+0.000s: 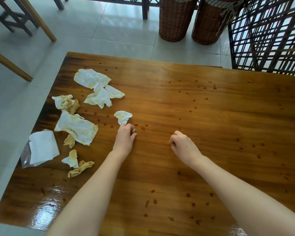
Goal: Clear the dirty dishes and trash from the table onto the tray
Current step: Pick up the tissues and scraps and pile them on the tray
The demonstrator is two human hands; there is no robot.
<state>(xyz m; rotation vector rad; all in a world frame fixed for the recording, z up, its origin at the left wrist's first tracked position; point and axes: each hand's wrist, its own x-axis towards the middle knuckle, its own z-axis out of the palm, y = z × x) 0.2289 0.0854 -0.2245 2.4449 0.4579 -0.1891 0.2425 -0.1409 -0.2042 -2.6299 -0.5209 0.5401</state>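
Several crumpled, stained tissues lie on the left part of the wooden table (203, 108). My left hand (125, 136) pinches the lower end of one small crumpled tissue (123, 117) near the table's middle. My right hand (182, 143) rests on the table to the right, fingers curled, with nothing visible in it. A large stained tissue (90, 79) lies at the far left, another (77, 127) nearer, and a twisted one (80, 168) at the front left. No tray is in view.
A clean tissue pack (40, 148) lies at the table's left edge. Brown sauce drops dot the tabletop. Two wicker baskets (175, 19) and a lattice screen (269, 34) stand beyond the far edge. Chair legs (32, 17) stand on the tiled floor at upper left.
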